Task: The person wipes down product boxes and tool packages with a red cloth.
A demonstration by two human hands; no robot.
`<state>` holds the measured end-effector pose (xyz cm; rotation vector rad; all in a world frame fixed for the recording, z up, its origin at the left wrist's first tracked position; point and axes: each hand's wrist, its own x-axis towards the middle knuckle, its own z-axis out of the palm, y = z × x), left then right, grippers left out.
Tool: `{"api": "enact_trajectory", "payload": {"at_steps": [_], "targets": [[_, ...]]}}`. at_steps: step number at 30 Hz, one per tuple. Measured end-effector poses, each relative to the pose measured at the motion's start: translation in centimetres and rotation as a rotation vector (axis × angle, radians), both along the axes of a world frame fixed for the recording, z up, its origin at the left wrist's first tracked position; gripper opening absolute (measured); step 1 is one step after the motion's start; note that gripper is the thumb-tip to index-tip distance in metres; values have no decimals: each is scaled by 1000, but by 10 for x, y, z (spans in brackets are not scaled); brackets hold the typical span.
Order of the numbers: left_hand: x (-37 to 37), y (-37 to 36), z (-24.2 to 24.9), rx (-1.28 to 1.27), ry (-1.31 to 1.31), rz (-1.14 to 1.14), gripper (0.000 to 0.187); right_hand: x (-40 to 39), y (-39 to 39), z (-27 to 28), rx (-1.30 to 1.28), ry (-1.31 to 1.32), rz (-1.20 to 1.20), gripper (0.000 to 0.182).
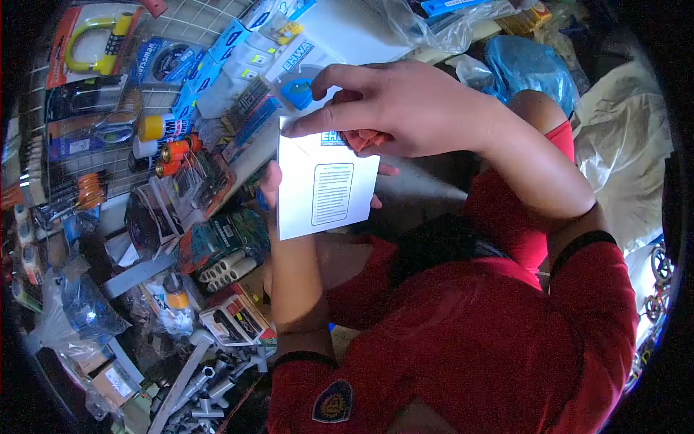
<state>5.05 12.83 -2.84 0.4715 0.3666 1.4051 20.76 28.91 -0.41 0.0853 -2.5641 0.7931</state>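
A white box (300, 195) with a blue EHWA logo and a framed block of printed text stands upright in front of my body. My left hand (271, 186) is wrapped round it from behind, with the thumb at its left edge and fingertips showing past its right edge. Over the box's top is my right hand (383, 108), fingers curled, one finger reaching to the top left corner. A crumpled orange-red cloth (367, 139) is held in its palm, against the box's upper part.
Packaged goods, among them a yellow U-lock (100, 45), hang on a wire grid at the left. Metal pipe fittings (210, 394) lie at the lower left. A blue plastic bag (528, 69) is at the upper right, near my bare knee.
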Motion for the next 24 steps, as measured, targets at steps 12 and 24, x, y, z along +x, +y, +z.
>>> {"api": "enact_trajectory", "payload": {"at_steps": [12,24], "targets": [[-17,-17,-41,-152,509,739,97,-13,-38,-13,-401,-75,-106,72],[-10,-3,3,136,821,1199,114,-23,-30,-15,-12,246,-109,21]]}}
